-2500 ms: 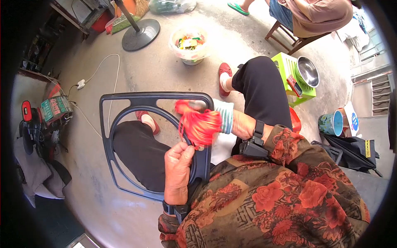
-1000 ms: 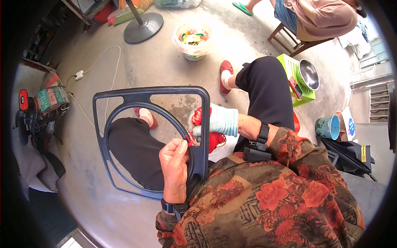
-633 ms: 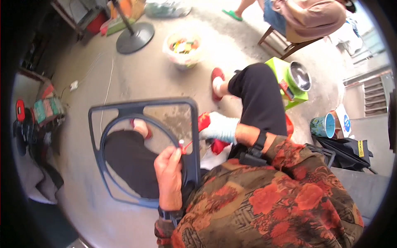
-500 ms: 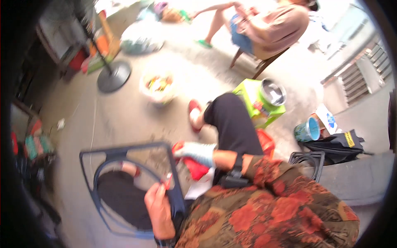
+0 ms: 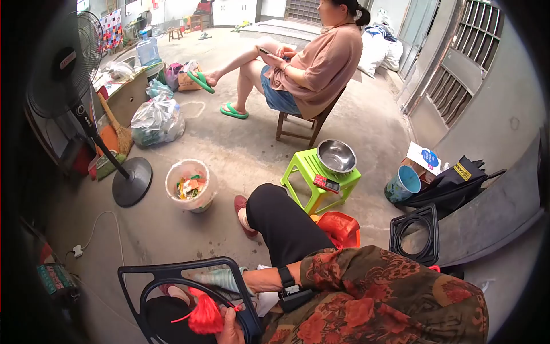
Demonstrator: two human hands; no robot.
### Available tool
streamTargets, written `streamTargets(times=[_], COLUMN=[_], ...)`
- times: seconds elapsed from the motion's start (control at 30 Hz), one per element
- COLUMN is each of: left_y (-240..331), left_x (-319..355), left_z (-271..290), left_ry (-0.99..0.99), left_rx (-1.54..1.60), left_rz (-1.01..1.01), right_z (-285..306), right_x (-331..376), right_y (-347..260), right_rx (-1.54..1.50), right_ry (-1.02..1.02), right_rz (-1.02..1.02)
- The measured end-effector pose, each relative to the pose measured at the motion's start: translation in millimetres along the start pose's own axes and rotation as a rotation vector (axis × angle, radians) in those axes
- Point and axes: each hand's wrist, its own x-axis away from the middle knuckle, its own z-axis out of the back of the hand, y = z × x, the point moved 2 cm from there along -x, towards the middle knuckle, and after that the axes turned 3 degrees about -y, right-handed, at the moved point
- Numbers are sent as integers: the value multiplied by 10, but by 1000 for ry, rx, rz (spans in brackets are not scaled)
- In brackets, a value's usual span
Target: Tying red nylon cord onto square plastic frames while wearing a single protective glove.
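A: Where the two hands meet, what is listed first?

B: Cord (image 5: 206, 316), red, bunched, one loose strand trailing left. Location: bottom of the view, in the opening of the frame (image 5: 177, 266), black, tilted.

A: Hands?

B: Left hand (image 5: 230, 329), bare, cut off by the lower edge: thumb and fingers drawn together, seemingly pinching a bit of cord at the frame's side bar. Right hand (image 5: 213, 279), in a striped glove (image 5: 228, 279): behind that bar, just above the bunch. Its grip: cannot tell; the fingers are indistinct.

A: Step in hand?

B: By judgement, passing the bunch through the opening and about the side bar.

A: Next move calls for?

B: Probably a firm left pinch, the right hand bringing the bunch round the bar and drawing the strand snug, clear of the loose end.

A: Surroundings?

B: Beyond the knee: red bag (image 5: 339, 228); green stool (image 5: 305, 163), bearing bowl (image 5: 337, 156) and red device (image 5: 326, 183). Right: second frame (image 5: 432, 229). Farther left: tub (image 5: 200, 205), fan (image 5: 132, 182). Beyond: one seated person (image 5: 326, 63).
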Motion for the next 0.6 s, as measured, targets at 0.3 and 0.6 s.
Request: streamTargets(times=[0.3, 0.6], left_y=[64, 46], left_x=[-4, -3], left_z=[-1, 92], left_ry=[-5, 1], left_rx=[-6, 1], left_rz=[-56, -107], right_z=[111, -73], right_x=[215, -111], right_y=[279, 211], right_rx=[-711, -727], right_ry=[-331, -185], right_rz=[-249, -510])
